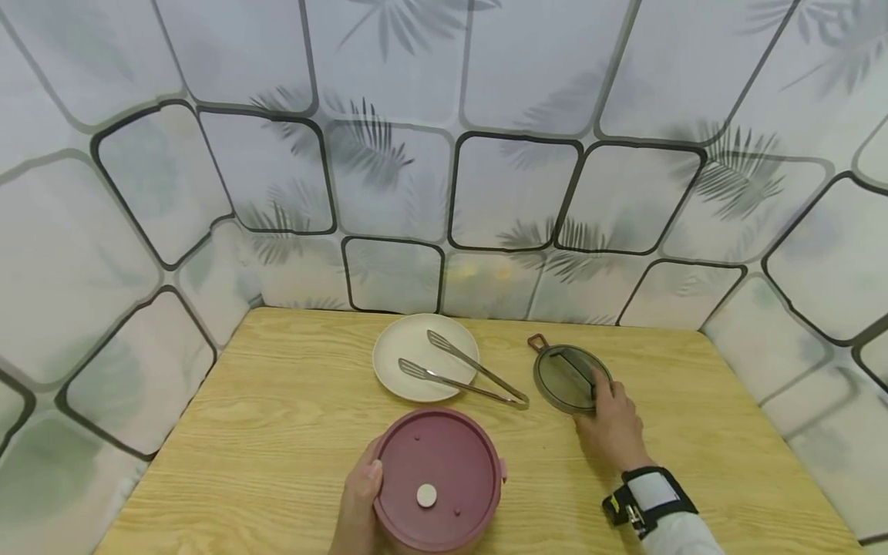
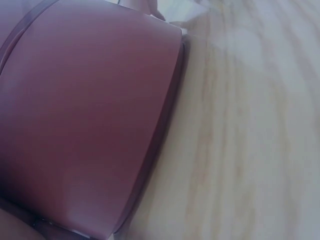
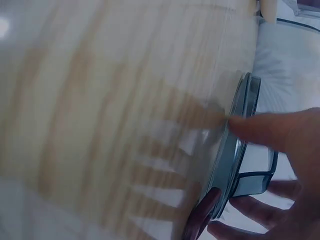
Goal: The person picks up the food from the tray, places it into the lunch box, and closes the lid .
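Observation:
A round plum-red pot (image 1: pixel 444 447) with a matching lid and a pale knob (image 1: pixel 426 496) stands near the front of the table. My left hand (image 1: pixel 362 489) grips its left side, with the thumb at the lid's rim. In the left wrist view the pot's smooth wall (image 2: pixel 95 105) fills the left half. To the right lies a flat, round, grey-green lid-like piece (image 1: pixel 560 387) with a raised bar handle and a reddish-brown loop (image 1: pixel 537 342) at its far edge. My right hand (image 1: pixel 613 428) holds its near right edge; in the right wrist view the thumb (image 3: pixel 265 127) presses the rim and the other fingers curl by the handle.
Behind the pot is a cream plate (image 1: pixel 416 339). Metal tongs (image 1: pixel 479 388) with slotted ends lie across it, their bend over the wooden table (image 1: pixel 277 432). Leaf-patterned wall panels (image 1: pixel 388 193) enclose the table's back and sides.

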`<state>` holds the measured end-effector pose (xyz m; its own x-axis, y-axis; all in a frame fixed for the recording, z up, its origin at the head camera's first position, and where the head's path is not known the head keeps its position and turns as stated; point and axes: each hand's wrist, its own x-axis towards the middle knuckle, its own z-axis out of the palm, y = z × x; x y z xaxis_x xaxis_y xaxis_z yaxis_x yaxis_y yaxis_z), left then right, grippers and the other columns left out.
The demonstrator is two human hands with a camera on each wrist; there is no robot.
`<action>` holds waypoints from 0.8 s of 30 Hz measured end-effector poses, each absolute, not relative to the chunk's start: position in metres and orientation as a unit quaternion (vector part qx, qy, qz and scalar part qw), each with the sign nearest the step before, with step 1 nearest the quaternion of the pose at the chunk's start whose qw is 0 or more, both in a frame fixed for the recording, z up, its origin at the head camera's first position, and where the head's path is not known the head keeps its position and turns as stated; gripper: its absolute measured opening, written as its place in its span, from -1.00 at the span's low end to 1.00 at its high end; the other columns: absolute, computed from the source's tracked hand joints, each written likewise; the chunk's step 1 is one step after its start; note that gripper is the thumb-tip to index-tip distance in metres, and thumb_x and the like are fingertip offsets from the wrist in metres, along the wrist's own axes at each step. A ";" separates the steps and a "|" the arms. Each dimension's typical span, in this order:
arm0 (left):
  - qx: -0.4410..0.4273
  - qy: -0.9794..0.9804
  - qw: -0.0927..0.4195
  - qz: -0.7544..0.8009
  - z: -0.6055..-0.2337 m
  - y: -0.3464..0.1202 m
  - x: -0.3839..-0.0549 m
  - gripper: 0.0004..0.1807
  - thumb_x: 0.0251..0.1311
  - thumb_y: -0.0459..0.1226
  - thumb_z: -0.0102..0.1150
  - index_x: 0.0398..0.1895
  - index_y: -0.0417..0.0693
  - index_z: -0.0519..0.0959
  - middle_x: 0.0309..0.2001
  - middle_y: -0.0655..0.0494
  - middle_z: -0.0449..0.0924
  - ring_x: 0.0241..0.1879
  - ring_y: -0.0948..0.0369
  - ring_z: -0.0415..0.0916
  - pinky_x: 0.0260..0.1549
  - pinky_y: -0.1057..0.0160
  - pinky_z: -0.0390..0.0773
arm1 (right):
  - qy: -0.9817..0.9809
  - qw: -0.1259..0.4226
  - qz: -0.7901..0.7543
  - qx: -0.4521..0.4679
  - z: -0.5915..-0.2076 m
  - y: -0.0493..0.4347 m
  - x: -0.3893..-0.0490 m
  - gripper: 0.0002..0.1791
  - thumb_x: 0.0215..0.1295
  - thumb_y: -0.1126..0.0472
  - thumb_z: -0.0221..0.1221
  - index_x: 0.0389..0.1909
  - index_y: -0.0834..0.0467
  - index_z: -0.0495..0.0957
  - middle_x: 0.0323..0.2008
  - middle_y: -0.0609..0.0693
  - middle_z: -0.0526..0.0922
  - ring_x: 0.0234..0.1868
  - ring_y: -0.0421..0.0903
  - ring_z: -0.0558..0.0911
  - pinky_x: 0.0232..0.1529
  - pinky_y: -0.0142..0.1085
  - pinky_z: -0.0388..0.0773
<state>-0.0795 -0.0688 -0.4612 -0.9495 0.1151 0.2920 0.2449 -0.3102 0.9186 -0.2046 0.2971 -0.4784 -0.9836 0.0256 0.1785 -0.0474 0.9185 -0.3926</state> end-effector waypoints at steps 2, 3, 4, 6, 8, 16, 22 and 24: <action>-0.152 -0.596 0.046 -0.787 -0.461 -0.069 -0.079 -0.50 0.32 -0.22 -0.52 0.28 -0.10 0.21 0.19 -0.15 0.33 0.19 -0.03 0.19 0.19 0.32 0.19 | -0.974 0.083 0.209 0.004 -0.478 0.297 -0.206 -0.03 0.01 0.06 0.31 0.33 0.29 -0.03 0.03 0.46 0.19 -0.07 0.44 0.33 -0.31 0.27 0.39; -0.152 -0.598 0.047 -0.786 -0.461 -0.070 -0.079 -0.50 0.32 -0.22 -0.52 0.28 -0.11 0.21 0.19 -0.15 0.33 0.19 -0.03 0.19 0.19 0.32 0.19 | -0.974 0.078 0.212 0.001 -0.478 0.297 -0.207 -0.01 0.01 0.02 0.31 0.32 0.32 -0.05 0.03 0.47 0.17 -0.06 0.44 0.31 -0.31 0.27 0.39; -0.150 -0.599 0.046 -0.785 -0.461 -0.070 -0.079 -0.50 0.32 -0.22 -0.52 0.28 -0.10 0.22 0.19 -0.15 0.33 0.19 -0.03 0.19 0.19 0.32 0.19 | -0.974 0.073 0.213 -0.003 -0.478 0.297 -0.208 0.02 0.02 -0.03 0.31 0.31 0.35 -0.06 0.03 0.48 0.14 -0.06 0.44 0.30 -0.31 0.26 0.39; -0.147 -0.596 0.045 -0.788 -0.461 -0.069 -0.079 -0.50 0.32 -0.22 -0.51 0.28 -0.10 0.22 0.19 -0.15 0.33 0.19 -0.03 0.19 0.18 0.32 0.20 | -0.974 0.067 0.216 -0.010 -0.478 0.296 -0.209 0.04 0.02 -0.08 0.30 0.30 0.39 -0.06 0.01 0.49 0.11 -0.06 0.44 0.28 -0.30 0.25 0.39; -0.145 -0.587 0.039 -0.796 -0.460 -0.069 -0.079 -0.50 0.32 -0.21 -0.51 0.28 -0.10 0.21 0.18 -0.16 0.33 0.18 -0.03 0.20 0.18 0.31 0.20 | -0.974 0.064 0.216 -0.016 -0.479 0.295 -0.210 0.03 0.02 -0.13 0.29 0.27 0.41 -0.02 -0.01 0.49 0.08 -0.08 0.44 0.28 -0.30 0.24 0.39; -0.161 -0.547 0.030 -0.821 -0.460 -0.068 -0.079 -0.49 0.32 -0.25 -0.53 0.29 -0.17 0.17 0.17 -0.25 0.29 0.17 -0.06 0.20 0.17 0.26 0.24 | -0.974 0.058 0.217 -0.007 -0.483 0.293 -0.211 0.00 -0.09 -0.21 0.33 0.05 0.46 0.09 0.06 0.58 0.05 -0.16 0.51 0.35 -0.23 0.28 0.38; -0.160 -0.551 0.039 -0.818 -0.462 -0.067 -0.080 -0.50 0.32 -0.26 -0.53 0.28 -0.20 0.17 0.15 -0.27 0.31 0.14 -0.03 0.24 0.15 0.26 0.27 | -0.970 0.046 0.239 0.006 -0.480 0.294 -0.205 0.08 -0.06 -0.23 0.31 0.10 0.54 0.01 0.08 0.59 0.05 -0.07 0.49 0.32 -0.11 0.25 0.38; -0.163 -0.539 0.033 -0.826 -0.463 -0.067 -0.080 -0.49 0.32 -0.26 -0.53 0.29 -0.22 0.16 0.14 -0.29 0.30 0.13 -0.04 0.24 0.15 0.23 0.28 | -0.964 0.036 0.264 0.005 -0.479 0.296 -0.203 0.10 -0.04 -0.22 0.30 0.12 0.55 -0.03 0.08 0.57 0.06 -0.01 0.45 0.30 -0.05 0.22 0.36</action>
<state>-0.0797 -0.0668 -0.4629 -0.9443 0.1209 0.3061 0.2313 -0.4178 0.8786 -0.2026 0.2956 -0.4786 -0.9974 0.0099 0.0720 -0.0282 0.8607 -0.5084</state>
